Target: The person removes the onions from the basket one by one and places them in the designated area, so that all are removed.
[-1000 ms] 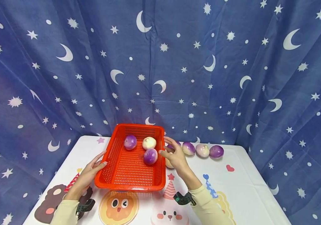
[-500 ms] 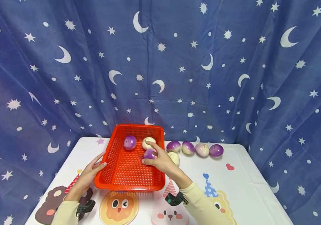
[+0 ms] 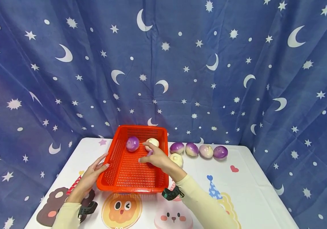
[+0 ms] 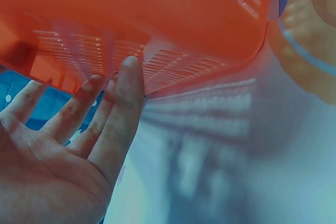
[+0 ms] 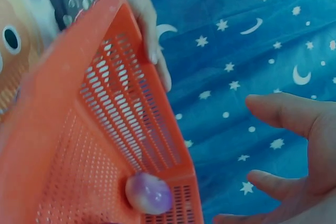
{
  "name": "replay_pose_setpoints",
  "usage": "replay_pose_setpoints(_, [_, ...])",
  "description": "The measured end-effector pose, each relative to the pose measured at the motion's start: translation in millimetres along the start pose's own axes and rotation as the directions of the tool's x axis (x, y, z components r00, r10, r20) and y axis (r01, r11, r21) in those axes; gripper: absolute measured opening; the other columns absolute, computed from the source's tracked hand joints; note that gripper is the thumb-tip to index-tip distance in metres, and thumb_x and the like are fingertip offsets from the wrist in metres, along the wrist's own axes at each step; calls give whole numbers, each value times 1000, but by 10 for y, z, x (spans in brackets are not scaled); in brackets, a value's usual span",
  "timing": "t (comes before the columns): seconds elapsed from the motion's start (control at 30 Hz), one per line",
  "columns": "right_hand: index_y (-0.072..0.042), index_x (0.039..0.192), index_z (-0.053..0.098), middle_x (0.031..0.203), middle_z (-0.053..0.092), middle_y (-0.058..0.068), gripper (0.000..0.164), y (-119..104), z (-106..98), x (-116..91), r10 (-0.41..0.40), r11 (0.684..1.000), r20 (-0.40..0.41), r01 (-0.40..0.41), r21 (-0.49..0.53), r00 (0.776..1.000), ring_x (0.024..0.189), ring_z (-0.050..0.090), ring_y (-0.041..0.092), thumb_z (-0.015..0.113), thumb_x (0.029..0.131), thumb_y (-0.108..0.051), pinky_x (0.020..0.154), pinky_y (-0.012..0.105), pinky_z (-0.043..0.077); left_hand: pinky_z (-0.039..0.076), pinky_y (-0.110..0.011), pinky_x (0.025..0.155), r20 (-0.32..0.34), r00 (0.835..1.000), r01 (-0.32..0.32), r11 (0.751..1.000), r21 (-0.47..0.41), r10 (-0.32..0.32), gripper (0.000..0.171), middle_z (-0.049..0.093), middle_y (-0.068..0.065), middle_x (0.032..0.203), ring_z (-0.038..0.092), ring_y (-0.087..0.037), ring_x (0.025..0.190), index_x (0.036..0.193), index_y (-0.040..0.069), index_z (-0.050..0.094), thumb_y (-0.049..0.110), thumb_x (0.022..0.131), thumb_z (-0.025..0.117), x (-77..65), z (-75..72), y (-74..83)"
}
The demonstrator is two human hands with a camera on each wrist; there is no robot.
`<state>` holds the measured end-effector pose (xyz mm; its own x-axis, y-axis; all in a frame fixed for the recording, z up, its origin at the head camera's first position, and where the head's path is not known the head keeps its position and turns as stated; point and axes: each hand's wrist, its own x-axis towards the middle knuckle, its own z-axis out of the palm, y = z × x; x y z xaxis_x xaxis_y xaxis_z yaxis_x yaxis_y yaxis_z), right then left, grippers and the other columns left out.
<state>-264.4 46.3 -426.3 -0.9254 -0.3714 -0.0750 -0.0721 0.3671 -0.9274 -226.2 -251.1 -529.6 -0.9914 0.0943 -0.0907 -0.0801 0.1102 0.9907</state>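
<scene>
A red plastic basket sits on the table with several turnips inside. A purple turnip lies at its back left, and a white turnip at its back right. Another purple turnip shows only partly beneath my right hand, which hovers over the basket's right side. The right wrist view shows that hand's fingers spread apart, with nothing visible between them. My left hand touches the basket's left side; in the left wrist view its straight fingertips rest against the slotted wall.
Right of the basket, a row holds a purple-and-white turnip, another like it, a pale turnip and a purple one. A white turnip lies close to the basket's right wall. A starry curtain hangs behind the table.
My right hand has moved left from the basket's right rim to over the turnips inside, uncovering the white turnip outside. The left hand and the basket have stayed put.
</scene>
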Motion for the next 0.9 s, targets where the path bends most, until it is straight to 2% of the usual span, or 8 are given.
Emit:
replay_pose_setpoints(0.07, [-25,139,53,149,49,11,72,-36,-2,48,21,999,0,-21,-46,1000,136,46,30,83,74,-20,114,50,36,58,-33,88,-2,1000,0,1000,3,0,66,41,-25,151,63,-19,113,157,28,23,32,100,56,6,-5,7])
replay_pose_setpoints(0.3, [-19,140,52,142,54,11,75,-94,-4,205,33,968,17,-27,-248,999,133,48,31,85,73,-21,112,52,38,57,-33,89,-2,1000,6,1000,4,-6,67,40,-25,150,62,-21,113,157,28,23,33,100,57,2,-10,22])
replay_pose_setpoints(0.53, [-16,136,56,136,58,10,71,-74,22,371,42,945,7,-37,-326,999,129,50,26,85,72,-19,111,46,41,57,-32,88,-2,1000,7,1000,8,-7,66,42,-25,150,62,-23,115,157,29,24,33,100,56,0,-8,3])
replay_pose_setpoints(0.73, [-14,131,61,135,59,11,65,-43,53,487,47,902,-4,-44,-430,999,129,52,27,85,72,-20,110,42,42,57,-30,87,-1,1000,-1,1000,-3,1,66,41,-25,150,63,-21,114,157,28,23,32,100,56,2,-1,8])
replay_pose_setpoints(0.9, [-14,123,67,129,65,10,58,18,83,569,35,858,-23,-42,-513,999,122,57,25,87,69,-20,106,37,46,57,-31,87,7,1000,-4,1000,-16,4,66,41,-26,150,63,-20,113,157,28,23,31,100,56,-9,5,9])
